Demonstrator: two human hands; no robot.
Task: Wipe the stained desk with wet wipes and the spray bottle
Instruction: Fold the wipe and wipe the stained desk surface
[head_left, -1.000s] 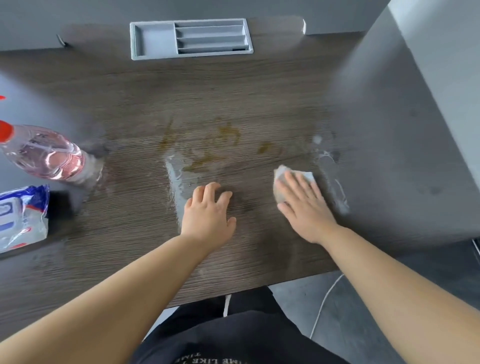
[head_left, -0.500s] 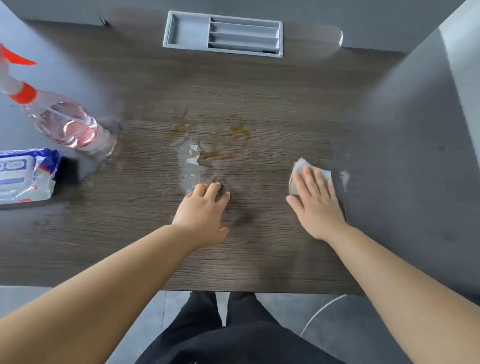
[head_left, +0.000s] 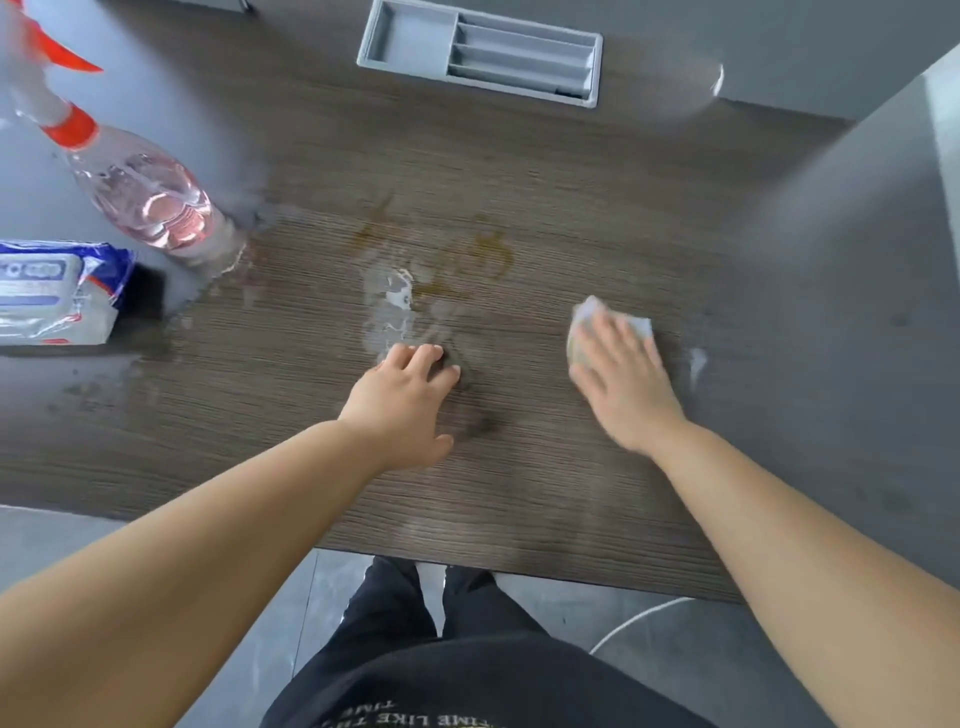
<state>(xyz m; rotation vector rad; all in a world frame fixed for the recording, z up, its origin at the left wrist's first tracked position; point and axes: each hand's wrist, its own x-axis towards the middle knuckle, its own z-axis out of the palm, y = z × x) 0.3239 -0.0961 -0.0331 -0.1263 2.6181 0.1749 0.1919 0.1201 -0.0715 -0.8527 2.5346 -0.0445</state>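
dark wood-grain desk (head_left: 519, 493), grey wall behind, grey floor below its near edge. count: one spray bottle (head_left: 150, 202), one pack of wet wipes (head_left: 47, 291), one loose wipe (head_left: 589, 312), one grey tray (head_left: 478, 57) set into the far edge. bottle holds pink liquid and stands far left; the pack lies just beside it, nearer me. tray: one wide bay, three narrow slots. brown stains (head_left: 488, 249) mid-desk, with a wet patch (head_left: 389, 301) beside them. my right hand (head_left: 623, 384) lies flat, fingers straight, pressing the wipe to the desk right of the stains. my left hand (head_left: 405, 405) rests its fingertips on the desk, loosely bent, holding nothing.
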